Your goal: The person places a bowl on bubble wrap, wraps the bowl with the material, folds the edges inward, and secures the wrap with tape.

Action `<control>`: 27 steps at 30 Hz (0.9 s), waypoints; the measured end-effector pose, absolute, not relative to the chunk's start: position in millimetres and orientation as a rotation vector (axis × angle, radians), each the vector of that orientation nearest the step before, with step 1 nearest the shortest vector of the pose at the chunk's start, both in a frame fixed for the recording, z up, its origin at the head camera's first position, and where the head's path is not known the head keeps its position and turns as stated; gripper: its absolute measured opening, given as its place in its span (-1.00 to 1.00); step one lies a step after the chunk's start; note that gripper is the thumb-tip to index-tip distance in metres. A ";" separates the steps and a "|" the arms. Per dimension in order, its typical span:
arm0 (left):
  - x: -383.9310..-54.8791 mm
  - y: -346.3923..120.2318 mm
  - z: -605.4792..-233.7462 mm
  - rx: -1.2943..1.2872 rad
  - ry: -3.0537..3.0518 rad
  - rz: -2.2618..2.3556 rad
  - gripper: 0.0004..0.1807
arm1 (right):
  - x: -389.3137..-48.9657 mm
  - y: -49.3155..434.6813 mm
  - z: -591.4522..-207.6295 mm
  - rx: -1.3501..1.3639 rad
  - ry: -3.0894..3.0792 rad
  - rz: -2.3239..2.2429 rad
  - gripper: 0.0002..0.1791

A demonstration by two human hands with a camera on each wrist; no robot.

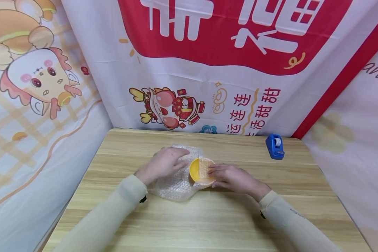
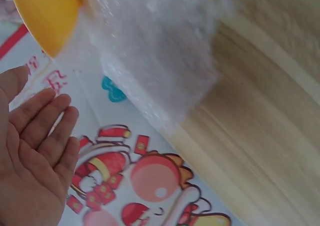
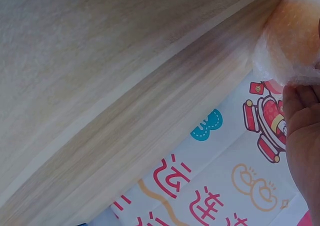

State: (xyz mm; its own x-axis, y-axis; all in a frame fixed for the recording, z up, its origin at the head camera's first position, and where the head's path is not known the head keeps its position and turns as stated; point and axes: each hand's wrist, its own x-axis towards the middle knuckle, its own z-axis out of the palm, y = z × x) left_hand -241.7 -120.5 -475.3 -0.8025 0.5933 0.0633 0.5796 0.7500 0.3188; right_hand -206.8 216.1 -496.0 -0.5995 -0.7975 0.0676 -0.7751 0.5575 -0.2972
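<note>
A yellow bowl (image 1: 194, 170) sits on bubble wrap (image 1: 176, 187) near the middle of the table, and a flap of the wrap covers its right half. My right hand (image 1: 233, 177) grips the bowl's right side through that flap, fingers over the wrap and thumb on the near side. In the right wrist view, the wrapped side of the bowl (image 3: 295, 30) shows at the fingertips. To the bowl's left, my left hand (image 1: 166, 161) is over the wrap with relaxed fingers. The left wrist view shows that palm with nothing in it.
A blue tape dispenser (image 1: 275, 147) stands at the back right of the wooden table (image 1: 214, 220). Printed cloth hangs (image 1: 189, 73) behind the table's back edge and along both sides.
</note>
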 end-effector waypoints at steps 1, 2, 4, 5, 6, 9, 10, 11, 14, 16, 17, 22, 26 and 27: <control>-245.2 -122.0 -476.5 0.950 2.908 0.507 -0.44 | -207.0 216.3 -496.3 -1.368 2.704 -0.458 -0.59; -248.4 -123.7 -477.6 0.920 2.912 0.509 -0.42 | -207.1 216.3 -496.0 -1.364 2.702 -0.460 -0.59; -255.6 -127.0 -480.7 0.863 2.915 0.507 -0.39 | -207.2 216.3 -495.1 -1.357 2.697 -0.461 -0.59; -259.0 -128.6 -482.0 0.837 2.913 0.514 -0.37 | -207.4 216.2 -494.7 -1.354 2.694 -0.461 -0.59; -262.4 -130.1 -483.2 0.812 2.911 0.516 -0.36 | -207.6 216.5 -494.7 -1.354 2.693 -0.458 -0.59; -272.1 -134.6 -486.1 0.751 2.905 0.525 -0.34 | -207.7 216.4 -493.4 -1.351 2.685 -0.459 -0.59; -275.0 -136.0 -486.8 0.738 2.903 0.526 -0.34 | -207.8 216.5 -493.2 -1.353 2.683 -0.460 -0.59; -277.7 -137.2 -487.3 0.726 2.900 0.532 -0.34 | -207.8 216.6 -493.1 -1.356 2.681 -0.460 -0.59; -286.0 -141.1 -491.2 0.702 2.894 0.530 -0.33 | -207.8 216.7 -492.7 -1.362 2.677 -0.461 -0.59; -290.9 -143.9 -494.2 0.684 2.887 0.531 -0.32 | -207.9 217.1 -493.6 -1.368 2.678 -0.458 -0.59; -293.5 -145.1 -496.1 0.681 2.885 0.526 -0.32 | -208.0 217.2 -493.8 -1.370 2.679 -0.457 -0.59; -305.1 -149.1 -501.5 0.642 2.874 0.517 -0.29 | -208.0 217.5 -494.4 -1.371 2.678 -0.465 -0.59; -316.1 -149.6 -506.5 0.590 2.859 0.483 -0.28 | -208.3 218.2 -495.5 -1.380 2.678 -0.468 -0.60; -318.5 -149.4 -507.6 0.576 2.853 0.471 -0.27 | -208.3 218.3 -495.7 -1.383 2.678 -0.469 -0.59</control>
State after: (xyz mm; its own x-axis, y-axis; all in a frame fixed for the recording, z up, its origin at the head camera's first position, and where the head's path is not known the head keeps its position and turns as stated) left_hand -318.5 -149.4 -507.6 -0.9058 0.4052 -0.1241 0.3438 0.8739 0.3438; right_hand -208.3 218.3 -495.7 -0.5854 -0.8086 0.0591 -0.7805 0.5424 -0.3109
